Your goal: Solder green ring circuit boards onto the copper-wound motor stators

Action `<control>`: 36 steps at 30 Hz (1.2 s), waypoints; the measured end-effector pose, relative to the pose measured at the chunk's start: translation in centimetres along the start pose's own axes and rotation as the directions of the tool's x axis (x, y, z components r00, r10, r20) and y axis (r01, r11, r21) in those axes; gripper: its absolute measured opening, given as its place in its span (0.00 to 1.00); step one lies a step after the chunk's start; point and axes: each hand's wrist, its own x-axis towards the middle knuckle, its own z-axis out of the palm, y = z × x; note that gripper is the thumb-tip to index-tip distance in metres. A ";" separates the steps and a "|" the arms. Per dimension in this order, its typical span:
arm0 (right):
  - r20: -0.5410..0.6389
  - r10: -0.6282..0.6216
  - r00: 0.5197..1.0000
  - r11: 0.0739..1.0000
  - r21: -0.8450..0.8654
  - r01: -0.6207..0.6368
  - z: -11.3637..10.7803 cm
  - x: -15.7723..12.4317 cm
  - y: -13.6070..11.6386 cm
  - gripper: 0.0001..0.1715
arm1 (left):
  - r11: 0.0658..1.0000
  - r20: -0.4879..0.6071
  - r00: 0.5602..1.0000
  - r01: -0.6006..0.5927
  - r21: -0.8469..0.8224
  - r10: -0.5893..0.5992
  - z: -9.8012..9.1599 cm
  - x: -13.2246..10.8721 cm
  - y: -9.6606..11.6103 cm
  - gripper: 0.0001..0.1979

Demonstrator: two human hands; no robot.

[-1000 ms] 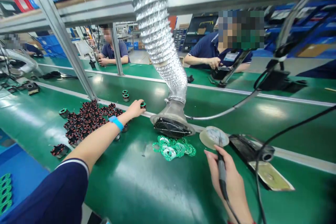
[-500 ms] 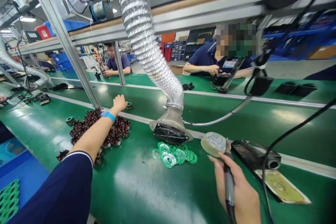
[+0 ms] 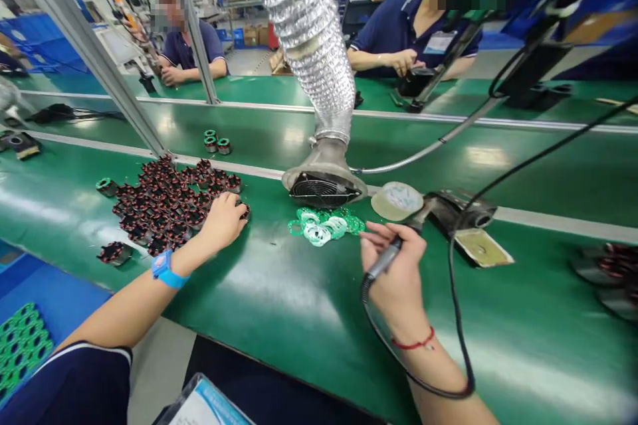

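At the right edge of a pile of dark motor stators with copper-red windings (image 3: 167, 202), my left hand (image 3: 224, 220) has its fingers curled over one stator (image 3: 244, 210). A blue band circles that wrist. My right hand (image 3: 396, 265) grips a soldering iron (image 3: 386, 257) by its grey handle, with the cable trailing down along the forearm. The iron's tip end points toward its stand (image 3: 456, 209). Between the hands lies a heap of thin green and white ring-shaped circuit boards (image 3: 319, 229).
A fume hood (image 3: 326, 179) on a silver duct hangs behind the boards. Beside it are a round pale dish (image 3: 397, 201) and a yellow sponge tray (image 3: 483, 249). Three green-topped stators (image 3: 211, 144) stand farther back. Blurred stators (image 3: 611, 272) lie far right. Two co-workers sit opposite.
My left hand has come back from the far strip to the pile's right edge, leaving green-topped stators behind. The view has tilted down. My right hand still holds the soldering iron, now turned more sideways.
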 end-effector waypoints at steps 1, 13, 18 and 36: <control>0.042 0.025 0.999 0.999 -0.035 -0.023 0.6 -0.6 -0.1 0.21 | 0.999 -0.010 0.999 -0.047 -0.028 0.047 0.2 -0.1 1.0 0.09; 0.361 0.009 0.933 0.884 -0.438 0.160 5.4 -3.5 0.1 0.20 | 0.742 -0.082 0.968 -0.235 -0.629 0.237 2.2 -0.3 3.4 0.19; 0.361 0.007 0.933 0.886 -0.435 0.162 4.9 -3.7 0.2 0.20 | 0.825 0.024 0.992 -0.091 -0.558 0.126 3.2 -0.4 4.3 0.33; 0.389 -0.018 0.921 0.908 -0.380 0.179 5.2 -3.7 0.2 0.28 | 0.629 0.020 0.962 -0.163 -0.760 0.273 2.2 0.9 5.9 0.25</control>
